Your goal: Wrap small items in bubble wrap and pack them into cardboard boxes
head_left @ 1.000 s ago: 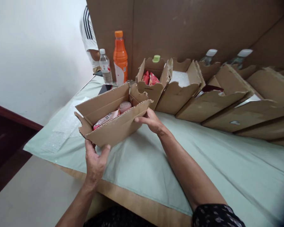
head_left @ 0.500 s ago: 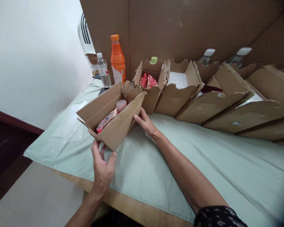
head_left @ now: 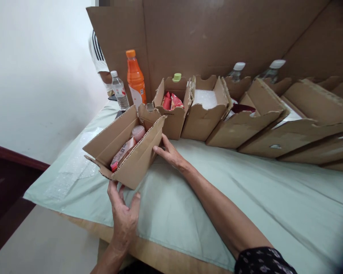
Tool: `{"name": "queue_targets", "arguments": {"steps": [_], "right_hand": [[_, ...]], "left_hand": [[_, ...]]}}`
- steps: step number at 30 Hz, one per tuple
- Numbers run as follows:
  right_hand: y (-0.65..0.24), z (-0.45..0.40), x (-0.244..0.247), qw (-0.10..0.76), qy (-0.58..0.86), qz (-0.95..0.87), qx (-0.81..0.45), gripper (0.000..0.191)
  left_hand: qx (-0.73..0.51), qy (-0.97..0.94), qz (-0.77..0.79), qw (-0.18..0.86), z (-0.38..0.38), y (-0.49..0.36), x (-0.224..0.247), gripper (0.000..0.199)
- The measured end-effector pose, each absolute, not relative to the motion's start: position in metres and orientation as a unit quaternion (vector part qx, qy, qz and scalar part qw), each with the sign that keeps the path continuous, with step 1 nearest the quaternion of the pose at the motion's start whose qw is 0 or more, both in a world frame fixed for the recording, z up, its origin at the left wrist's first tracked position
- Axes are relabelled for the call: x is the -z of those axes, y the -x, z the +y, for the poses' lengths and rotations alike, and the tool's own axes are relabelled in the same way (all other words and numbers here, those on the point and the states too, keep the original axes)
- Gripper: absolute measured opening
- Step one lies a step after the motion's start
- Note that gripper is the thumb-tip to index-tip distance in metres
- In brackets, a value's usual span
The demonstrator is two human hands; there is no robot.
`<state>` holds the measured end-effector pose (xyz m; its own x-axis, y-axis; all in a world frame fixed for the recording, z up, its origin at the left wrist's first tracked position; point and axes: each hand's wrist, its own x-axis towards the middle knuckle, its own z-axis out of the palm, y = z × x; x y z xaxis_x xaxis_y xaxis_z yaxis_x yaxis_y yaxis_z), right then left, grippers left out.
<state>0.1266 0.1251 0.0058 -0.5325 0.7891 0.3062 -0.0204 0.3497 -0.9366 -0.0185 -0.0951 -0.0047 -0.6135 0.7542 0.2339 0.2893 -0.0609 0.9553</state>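
Note:
An open-topped cardboard box (head_left: 135, 167) stands at an angle on the cloth in front of me. Inside it lie a pinkish printed packet (head_left: 122, 152) and a small round tub (head_left: 138, 132) with a clear lid. My left hand (head_left: 124, 217) is at the box's near end, fingers spread, fingertips at its lower edge and partly hidden by it. Its thumb stands apart from the cardboard. Against the box's right side, towards the far end, rests my right hand (head_left: 171, 155), thumb stretched along the wall and fingers extended. Neither hand is closed round the box.
Several cardboard boxes (head_left: 171, 121) line up at the back right, holding red packets (head_left: 171, 101) and bubble wrap (head_left: 205, 99). An orange bottle (head_left: 135, 78) and a water bottle (head_left: 120, 91) stand behind. Bubble wrap sheets (head_left: 74, 163) lie left. A person's striped sleeve (head_left: 96, 51) shows beyond the partition.
The view has shifted, so everything sits slightly lower and further left. My left thumb has moved a little away from the box's near corner. The box stays in about the same place.

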Motion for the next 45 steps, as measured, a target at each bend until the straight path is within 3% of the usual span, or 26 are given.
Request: {"name": "queue_targets", "arguments": {"steps": [10, 16, 21, 45], "right_hand": [[-0.088, 0.139, -0.018, 0.395, 0.274, -0.738, -0.473, 0.102], [-0.076, 0.146, 0.012, 0.418, 0.379, -0.705, -0.429, 0.108], [-0.079, 0.151, 0.030, 0.421, 0.375, -0.727, -0.392, 0.109], [-0.088, 0.151, 0.027, 0.457, 0.432, -0.654, -0.420, 0.046]], "left_hand": [[-0.614, -0.406, 0.654, 0.174, -0.092, 0.032, 0.004, 0.087], [-0.603, -0.451, 0.632, 0.183, -0.054, 0.049, 0.000, 0.088], [-0.593, -0.473, 0.624, 0.185, -0.029, 0.051, 0.006, 0.088], [-0.519, -0.588, 0.588, 0.198, 0.056, 0.050, 0.025, 0.092]]}}
